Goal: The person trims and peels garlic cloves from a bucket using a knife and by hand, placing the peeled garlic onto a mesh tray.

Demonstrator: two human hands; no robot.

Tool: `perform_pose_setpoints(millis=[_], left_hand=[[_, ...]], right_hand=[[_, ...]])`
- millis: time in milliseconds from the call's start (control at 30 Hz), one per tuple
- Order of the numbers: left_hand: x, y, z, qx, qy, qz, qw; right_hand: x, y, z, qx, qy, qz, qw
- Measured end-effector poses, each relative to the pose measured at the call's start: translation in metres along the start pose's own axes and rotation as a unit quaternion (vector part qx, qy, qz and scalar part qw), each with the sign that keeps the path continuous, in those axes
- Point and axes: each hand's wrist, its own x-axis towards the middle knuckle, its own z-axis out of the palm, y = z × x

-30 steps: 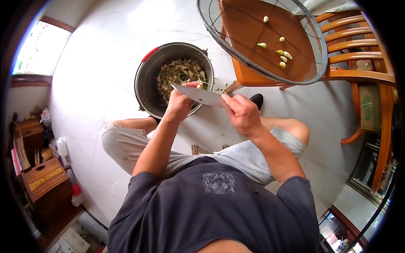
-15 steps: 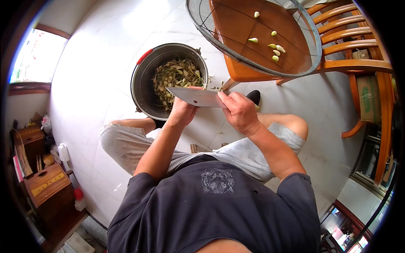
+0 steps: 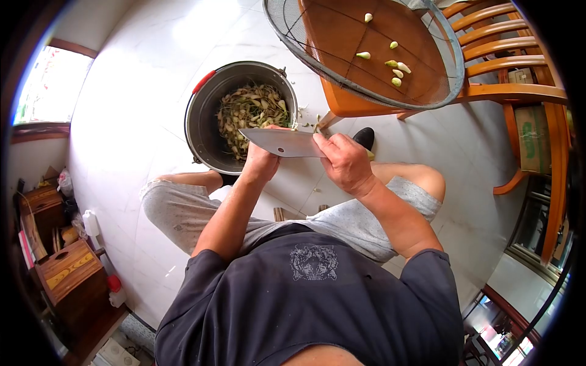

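My right hand (image 3: pixel 346 160) is closed round the handle end of a broad cleaver (image 3: pixel 284 143), whose blade points left. Behind and below the blade is my left hand (image 3: pixel 262 160), its fingers mostly hidden by the metal; what they hold cannot be made out. Just beyond the blade stands a metal pot (image 3: pixel 200 131) with a red-sleeved handle (image 3: pixel 204 82). Inside it lies a heap of pale bulbs with green and brown stalks (image 3: pixel 250 110). Small white and green scraps (image 3: pixel 306 119) lie on the floor beside the pot.
At the upper right a round mesh sieve (image 3: pixel 455 91) holds several peeled bulbs (image 3: pixel 403 68) and rests on a wooden chair (image 3: pixel 348 105). A cardboard box (image 3: pixel 534 140) is at the right. Wooden boxes (image 3: pixel 67 268) and a white bottle (image 3: pixel 91 223) stand at the left.
The view has shifted slightly, so the pot and sieve appear a little further left. Both hands and the cleaver keep nearly the same pose.
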Motion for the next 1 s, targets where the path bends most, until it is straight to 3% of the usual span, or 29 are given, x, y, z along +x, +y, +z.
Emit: perform_pose_setpoints(millis=[133,367,700,800,1000], left_hand=[[0.003,-0.005,-0.006,0.010,-0.030,0.035,0.999],[0.002,0.008,-0.006,0.002,-0.113,0.046,0.993],[0.007,0.007,0.002,-0.084,-0.115,0.014,0.990],[0.020,-0.002,-0.012,-0.060,-0.027,0.064,0.996],[0.017,-0.002,-0.005,-0.083,0.048,0.033,0.995]], right_hand=[[-0.002,0.001,0.003,0.005,0.008,-0.007,1.000],[-0.020,0.028,0.002,0.020,-0.094,0.238,0.967],[-0.017,0.030,0.007,0.087,-0.045,0.230,0.968],[-0.016,0.027,0.007,0.107,-0.046,0.236,0.965],[-0.010,0.019,0.001,0.147,-0.018,0.234,0.961]])
